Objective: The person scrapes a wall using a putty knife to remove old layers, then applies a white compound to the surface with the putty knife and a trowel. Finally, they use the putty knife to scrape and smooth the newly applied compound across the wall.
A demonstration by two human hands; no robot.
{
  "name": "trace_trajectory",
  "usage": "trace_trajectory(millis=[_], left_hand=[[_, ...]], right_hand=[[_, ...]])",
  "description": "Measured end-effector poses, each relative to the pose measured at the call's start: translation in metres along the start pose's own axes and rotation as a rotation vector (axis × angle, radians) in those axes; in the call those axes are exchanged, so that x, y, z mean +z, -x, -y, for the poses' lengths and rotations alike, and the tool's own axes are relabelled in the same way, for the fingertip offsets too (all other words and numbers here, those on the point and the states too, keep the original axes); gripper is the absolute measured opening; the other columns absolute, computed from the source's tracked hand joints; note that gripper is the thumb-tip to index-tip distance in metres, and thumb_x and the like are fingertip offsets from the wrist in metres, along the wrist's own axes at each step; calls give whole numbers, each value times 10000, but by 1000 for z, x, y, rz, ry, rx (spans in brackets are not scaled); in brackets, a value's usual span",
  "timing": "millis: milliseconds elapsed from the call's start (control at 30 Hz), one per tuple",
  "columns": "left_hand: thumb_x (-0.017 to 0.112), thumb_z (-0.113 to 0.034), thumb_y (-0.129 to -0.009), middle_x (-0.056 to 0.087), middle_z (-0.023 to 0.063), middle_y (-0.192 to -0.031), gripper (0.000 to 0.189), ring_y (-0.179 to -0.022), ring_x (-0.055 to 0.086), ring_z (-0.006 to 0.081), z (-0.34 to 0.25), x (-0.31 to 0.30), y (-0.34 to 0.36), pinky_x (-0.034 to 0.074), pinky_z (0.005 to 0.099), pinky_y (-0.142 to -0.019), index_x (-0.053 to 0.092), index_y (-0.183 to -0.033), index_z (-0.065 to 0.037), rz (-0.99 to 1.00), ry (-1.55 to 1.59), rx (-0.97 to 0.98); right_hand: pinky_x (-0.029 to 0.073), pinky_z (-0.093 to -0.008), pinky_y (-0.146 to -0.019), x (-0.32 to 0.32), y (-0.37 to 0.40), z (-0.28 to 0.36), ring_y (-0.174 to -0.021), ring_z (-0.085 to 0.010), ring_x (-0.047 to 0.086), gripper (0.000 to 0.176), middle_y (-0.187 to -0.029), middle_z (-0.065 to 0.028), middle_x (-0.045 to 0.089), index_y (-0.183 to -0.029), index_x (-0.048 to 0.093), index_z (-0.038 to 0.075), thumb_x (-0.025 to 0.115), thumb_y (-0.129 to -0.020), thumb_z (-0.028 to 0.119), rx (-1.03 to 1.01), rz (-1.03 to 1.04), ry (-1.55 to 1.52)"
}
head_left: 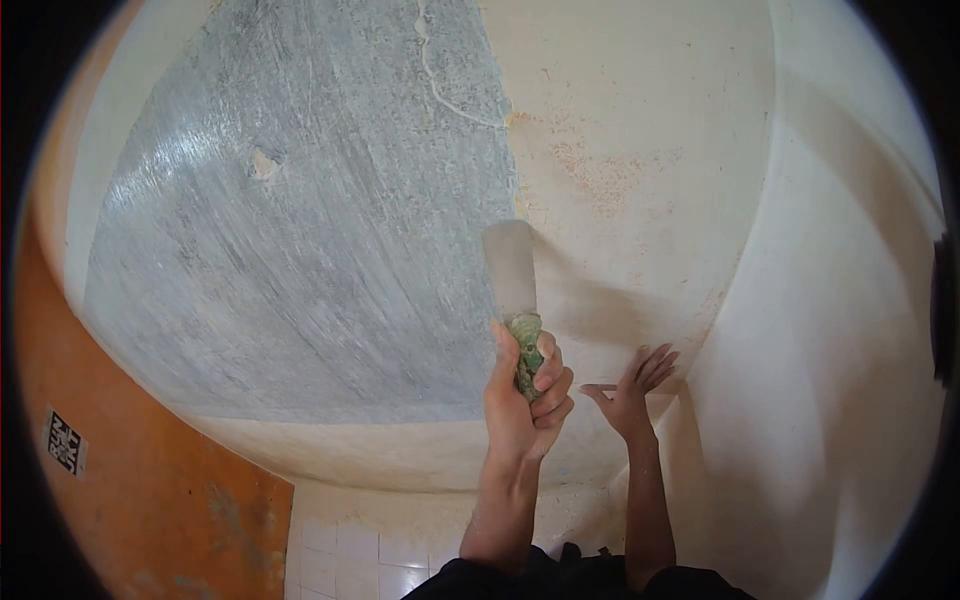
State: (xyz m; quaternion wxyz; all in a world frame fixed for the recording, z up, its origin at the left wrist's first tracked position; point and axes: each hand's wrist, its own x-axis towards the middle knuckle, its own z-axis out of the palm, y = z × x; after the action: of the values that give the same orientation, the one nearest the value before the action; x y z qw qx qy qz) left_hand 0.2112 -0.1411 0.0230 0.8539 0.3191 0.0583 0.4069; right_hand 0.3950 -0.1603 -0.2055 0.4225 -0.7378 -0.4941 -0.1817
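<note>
A putty knife with a wide grey blade (511, 265) and a worn green handle (528, 350) is in my left hand (522, 390). My fingers wrap round the handle, palm side toward me, thumb along its left side. The blade points up, over the edge between the grey painted patch (320, 230) and the cream wall (640, 90). My right hand (629, 392) is held up to the right and lower, fingers spread and thumb out to the left. It holds nothing and overlaps the cream wall near the corner.
A pale side wall (820, 330) meets the cream wall at the right. An orange surface (130, 470) with a black-and-white sticker (65, 441) lies at lower left. White tiles (350, 560) show at the bottom. A small chipped spot (265, 166) marks the grey patch.
</note>
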Motion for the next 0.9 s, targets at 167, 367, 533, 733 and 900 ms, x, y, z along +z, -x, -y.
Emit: trace_trajectory(millis=[167, 367, 533, 733, 900], left_hand=[[338, -564, -1022, 372, -54, -622, 519, -419, 213, 31, 1, 13, -5, 146, 187, -329, 536, -900, -99, -21, 1, 39], [345, -573, -1017, 364, -58, -623, 519, -425, 208, 32, 11, 22, -1, 138, 191, -335, 534, -899, -104, -65, 33, 65], [346, -571, -1018, 355, -63, -623, 508, -435, 222, 28, 14, 17, 0, 139, 189, -343, 526, -881, -116, -39, 4, 85], [345, -567, -1020, 357, -63, -621, 505, -440, 226, 23, 7, 31, -6, 140, 191, -347, 521, -873, -117, -95, -32, 118], [346, -567, -1020, 361, -62, -628, 500, -441, 217, 28, 4, 36, -15, 140, 190, -348, 521, -886, -118, -56, -36, 153]], right_hand=[[-136, -750, -1004, -1, 2, 0, -1321, -617, -298, 1279, -1471, -397, -285, -1508, -169, 30, 740, -787, 569, -4, 11, -29], [-157, -733, -1010, 0, 1, -4, -1324, -604, -308, 1235, -1476, -391, -284, -1513, -159, 35, 723, -816, 547, -29, -17, -39], [-157, -728, -1016, 1, 2, -5, -1325, -603, -306, 1213, -1481, -393, -270, -1517, -144, 33, 715, -826, 539, -21, -1, -48], [-153, -731, -1017, 3, 3, -7, -1327, -606, -300, 1210, -1481, -401, -261, -1510, -135, 3, 713, -829, 532, -39, -20, -16], [-149, -731, -1017, 2, 0, -4, -1328, -610, -292, 1215, -1474, -407, -268, -1507, -138, -6, 720, -828, 522, -27, -10, -25]])
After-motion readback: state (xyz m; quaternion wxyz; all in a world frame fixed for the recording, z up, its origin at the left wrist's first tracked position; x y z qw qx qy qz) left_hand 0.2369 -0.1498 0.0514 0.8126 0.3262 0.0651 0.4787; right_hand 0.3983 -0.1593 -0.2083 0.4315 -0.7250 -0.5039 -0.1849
